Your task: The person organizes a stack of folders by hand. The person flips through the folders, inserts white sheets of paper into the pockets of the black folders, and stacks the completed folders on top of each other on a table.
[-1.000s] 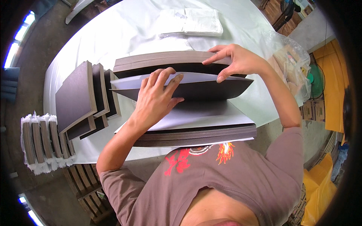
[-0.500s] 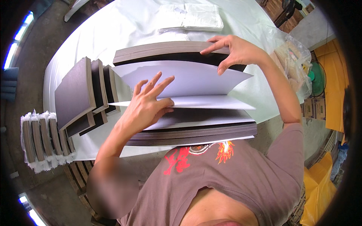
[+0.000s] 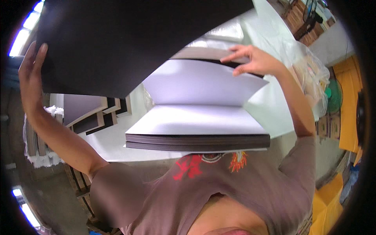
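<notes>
A thick book lies spread before me, with a white page [image 3: 192,82] rising at the far side and another white page [image 3: 196,119] flat on the near block of dark page edges [image 3: 199,141]. My right hand [image 3: 254,60] grips the far block's grey edge [image 3: 199,53], fingers over it and thumb bent on the near side. Raised high at the upper left, my left hand [image 3: 31,74] is closed on the left edge of a large black sheet [image 3: 117,43]. This sheet hides much of the table's far side.
Several dark thick books [image 3: 84,107] lie at the left, beside a bundle with white fluffy edges [image 3: 41,158]. White wrapped packs [image 3: 227,31] sit at the back. A clear plastic bag [image 3: 309,70], a green fan [image 3: 333,96] and yellow sheets [image 3: 346,113] stand to the right.
My left hand has left the white page and swung up and left, now with a black sheet in it. The near white page now lies flatter. My right hand stays at the far edge.
</notes>
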Motion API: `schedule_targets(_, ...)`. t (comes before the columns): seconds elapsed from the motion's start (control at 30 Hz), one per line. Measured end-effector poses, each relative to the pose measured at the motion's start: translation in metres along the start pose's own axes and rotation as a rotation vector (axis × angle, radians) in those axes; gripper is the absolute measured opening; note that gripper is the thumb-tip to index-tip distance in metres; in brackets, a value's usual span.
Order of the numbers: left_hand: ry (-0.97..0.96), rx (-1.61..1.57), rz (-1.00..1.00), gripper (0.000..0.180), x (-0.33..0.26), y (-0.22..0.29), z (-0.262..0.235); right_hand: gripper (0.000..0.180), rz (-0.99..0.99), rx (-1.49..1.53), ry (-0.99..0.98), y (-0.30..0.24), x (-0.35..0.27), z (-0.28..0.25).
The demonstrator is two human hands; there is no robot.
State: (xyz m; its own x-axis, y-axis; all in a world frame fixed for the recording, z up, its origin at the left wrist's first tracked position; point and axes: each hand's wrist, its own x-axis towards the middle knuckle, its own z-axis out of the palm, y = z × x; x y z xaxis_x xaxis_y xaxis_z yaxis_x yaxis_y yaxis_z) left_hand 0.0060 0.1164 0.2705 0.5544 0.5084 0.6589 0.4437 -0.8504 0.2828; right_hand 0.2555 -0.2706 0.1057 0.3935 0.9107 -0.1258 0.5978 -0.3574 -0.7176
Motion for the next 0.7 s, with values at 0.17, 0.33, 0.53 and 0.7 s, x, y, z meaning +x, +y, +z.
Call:
schedule_targets(0.17,0.249,-0.284,-0.105,0.063,0.081,-0.061,0.027,0.037,0.025,0.048,-0.026,-0.007,-0.006,-0.001)
schedule_targets(0.33,0.435,0.187,0.177,0.042,0.091,-0.007,0.104,0.034,0.043,0.121,-0.041,-0.003,-0.011,0.003)
schedule_targets(0.53,0.293,-0.182,0.831,0.030,0.043,0.055,0.264,0.032,0.047,0.119,-0.038,-0.022,-0.026,0.008)
schedule_targets(0.7,-1.124,0.116,0.688,0.034,-0.020,0.077,0.296,0.033,0.084,0.115,-0.046,-0.024,-0.032,0.010)
